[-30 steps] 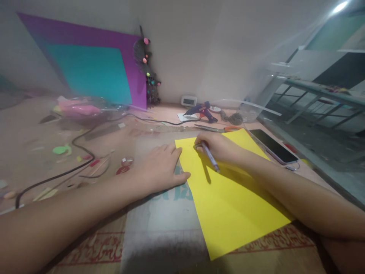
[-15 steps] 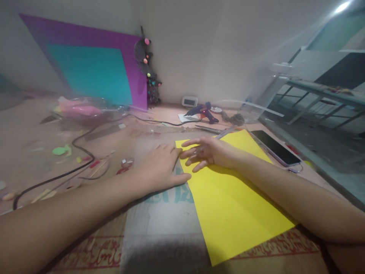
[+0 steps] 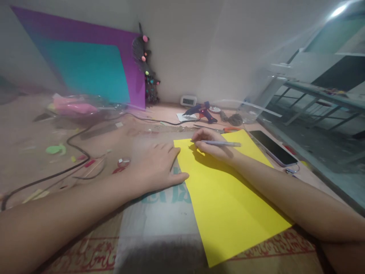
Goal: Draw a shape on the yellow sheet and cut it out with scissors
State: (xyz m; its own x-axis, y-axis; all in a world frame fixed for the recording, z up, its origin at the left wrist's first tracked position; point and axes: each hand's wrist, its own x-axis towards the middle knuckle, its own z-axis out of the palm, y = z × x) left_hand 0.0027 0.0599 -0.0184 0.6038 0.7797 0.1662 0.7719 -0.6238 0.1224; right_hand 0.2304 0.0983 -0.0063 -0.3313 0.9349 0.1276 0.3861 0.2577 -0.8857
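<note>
A sheet of yellow paper (image 3: 228, 205) lies at a slant on the table, partly over a whitish translucent sheet (image 3: 156, 224) with green lettering. My left hand (image 3: 159, 165) rests flat, fingers spread, with its thumb and index fingertip at the paper's left edge. Near the paper's top left corner, my right hand (image 3: 212, 146) grips a slim pen (image 3: 225, 144). The pen's tip points left, close to the paper; whether it touches I cannot tell. My right forearm crosses the sheet.
A glue gun (image 3: 203, 111) with a black cable (image 3: 76, 167) stands at the back near a small digital clock (image 3: 188, 101). Orange-handled scissors (image 3: 232, 129) and a phone (image 3: 273, 147) lie beyond the paper. Purple and teal sheets (image 3: 91, 72) lean on the wall.
My right hand, open over the paper before, has closed around the pen in a writing grip. My left hand keeps its place; the view has shifted slightly.
</note>
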